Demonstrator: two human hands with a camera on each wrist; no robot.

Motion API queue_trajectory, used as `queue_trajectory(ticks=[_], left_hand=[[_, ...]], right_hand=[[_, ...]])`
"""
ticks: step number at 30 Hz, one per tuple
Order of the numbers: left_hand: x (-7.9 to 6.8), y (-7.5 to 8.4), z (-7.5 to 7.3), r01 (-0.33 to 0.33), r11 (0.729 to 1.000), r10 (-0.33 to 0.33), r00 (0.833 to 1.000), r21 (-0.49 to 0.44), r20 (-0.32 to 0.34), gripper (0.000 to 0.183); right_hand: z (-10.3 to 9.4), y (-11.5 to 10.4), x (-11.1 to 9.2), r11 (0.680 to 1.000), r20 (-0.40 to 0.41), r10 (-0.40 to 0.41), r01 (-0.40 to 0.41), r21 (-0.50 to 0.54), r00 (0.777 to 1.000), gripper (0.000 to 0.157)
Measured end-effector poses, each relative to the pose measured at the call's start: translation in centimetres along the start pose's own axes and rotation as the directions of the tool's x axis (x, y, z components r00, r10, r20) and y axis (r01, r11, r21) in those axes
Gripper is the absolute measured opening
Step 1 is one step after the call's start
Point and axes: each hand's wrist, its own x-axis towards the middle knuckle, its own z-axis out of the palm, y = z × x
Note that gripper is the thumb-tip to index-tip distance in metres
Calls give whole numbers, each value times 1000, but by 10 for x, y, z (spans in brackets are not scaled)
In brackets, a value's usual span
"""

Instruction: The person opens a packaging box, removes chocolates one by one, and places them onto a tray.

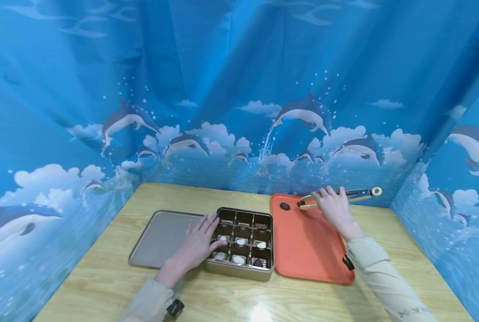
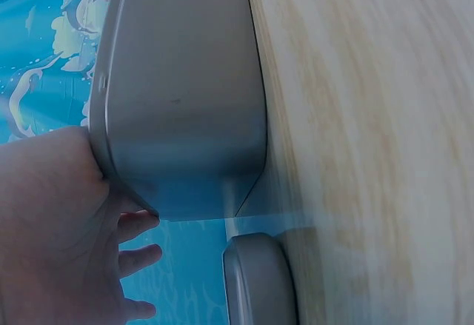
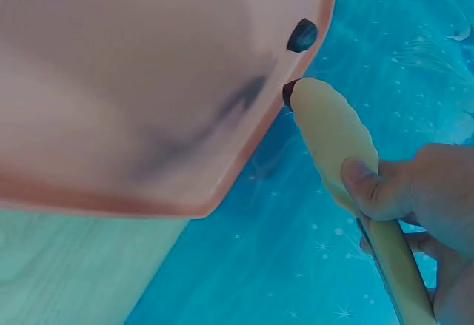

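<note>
My right hand (image 1: 336, 208) grips a pair of tongs (image 3: 333, 129) with cream scalloped tips, over the far part of an orange tray (image 1: 304, 250). A dark chocolate-like piece (image 3: 289, 94) is pinched at the tips. Another dark oval piece (image 1: 285, 206) lies on the tray near its far left corner. My left hand (image 1: 197, 243) rests at the left rim of a metal tin (image 1: 239, 270), fingers spread and thumb over the edge. The tin is divided into several square compartments; some hold white pieces, and the near right one holds a dark piece (image 1: 258, 263).
A flat grey metal lid (image 1: 159, 241) lies left of the tin, partly beneath my left hand in the head view. The wooden table (image 1: 223, 299) carries everything. A blue dolphin-print curtain (image 1: 223, 112) hangs behind and at both sides.
</note>
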Motion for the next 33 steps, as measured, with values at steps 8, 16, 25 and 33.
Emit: queue_trajectory(ticks=[8,16,25,33], left_hand=[[0,1,1,2,1000,-2,1000,5,-1,78],[0,1,1,3,1000,-3,1000,10,-3,78],[-1,0,0,1,1000,-1,1000,-10,-5,78],[-1,1,0,0,1000,0,1000,4,1,78]], right_hand=[[13,1,0,1000,54,13,-13,1,998,35],[19,0,-1,998,110,43,-48,36,993,34],[3,-8,-10,993,-56,59,-54,103,997,48],[-18,-30,-11,996,-145,-6,20,93,989,54]])
